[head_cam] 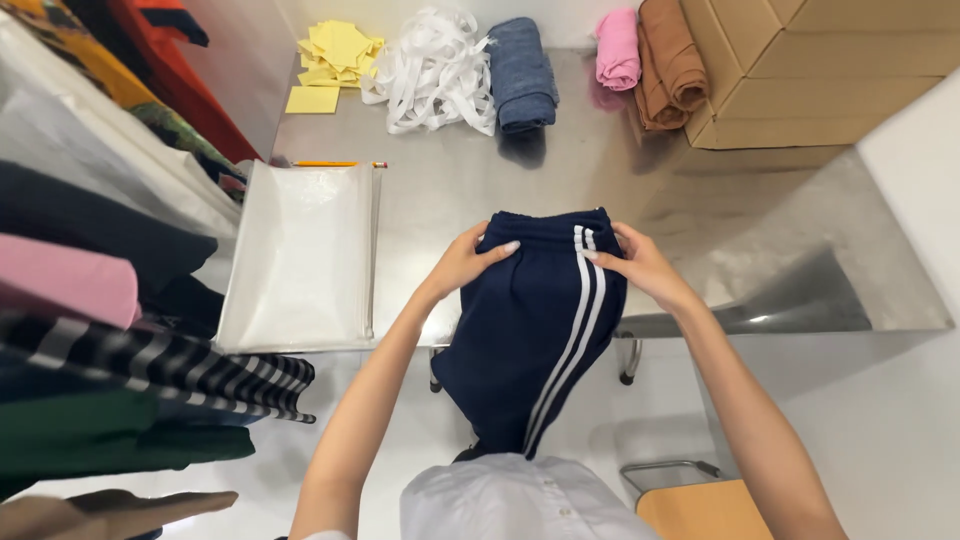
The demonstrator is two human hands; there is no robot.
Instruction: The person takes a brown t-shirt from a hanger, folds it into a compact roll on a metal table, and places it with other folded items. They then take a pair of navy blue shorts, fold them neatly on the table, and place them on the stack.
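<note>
A navy garment with two white side stripes (530, 330) lies folded lengthwise, its waistband on the steel table (450, 190) and its lower part hanging over the front edge toward me. My left hand (470, 262) grips the waistband's left side, thumb on top. My right hand (640, 265) holds the right side by the stripes.
A stack of clear plastic bags (300, 255) lies left of the garment, a pencil (335, 164) beyond it. At the back are yellow paper slips (335, 55), a heap of white ribbon (435, 70), rolled blue (522, 75), pink (618, 48) and brown (668, 60) cloths, a cardboard box (800, 70). Hung clothes (100, 300) crowd the left.
</note>
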